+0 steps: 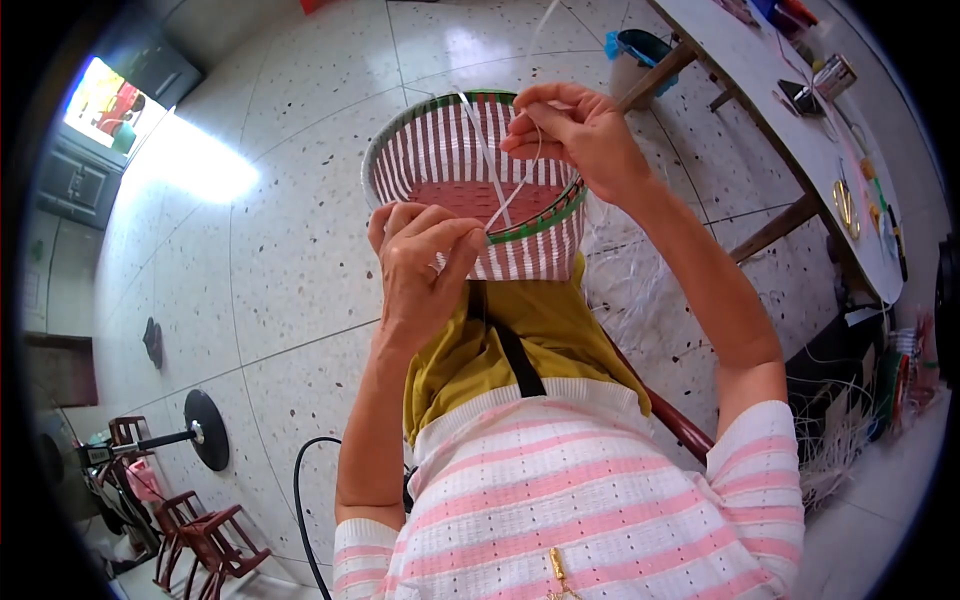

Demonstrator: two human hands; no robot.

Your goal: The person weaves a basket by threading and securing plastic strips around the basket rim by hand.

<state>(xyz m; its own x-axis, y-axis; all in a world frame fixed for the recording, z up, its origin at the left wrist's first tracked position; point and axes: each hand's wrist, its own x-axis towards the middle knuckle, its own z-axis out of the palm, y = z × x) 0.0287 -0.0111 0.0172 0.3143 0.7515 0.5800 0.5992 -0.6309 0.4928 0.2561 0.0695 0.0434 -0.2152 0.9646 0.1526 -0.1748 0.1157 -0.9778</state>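
A round basket [540,258] with pink and white vertical stripes and a green rim rests at my lap, its open top facing me. My left hand [422,255] is at the near left of the rim, thumb and forefinger pinched on a thin white strip [489,160] where it meets the rim. Above the right side of the basket, my right hand [572,135] is raised with its fingers curled and thumb against forefinger, holding the strip's looped part. The strip crosses the basket's opening and runs up past the far rim.
At the right stands a long table [790,135] with scissors [846,208], a can [833,76] and small tools. A bin [640,65] is beside it. White strips [830,430] lie bundled at lower right. Small chairs [215,540] stand at lower left.
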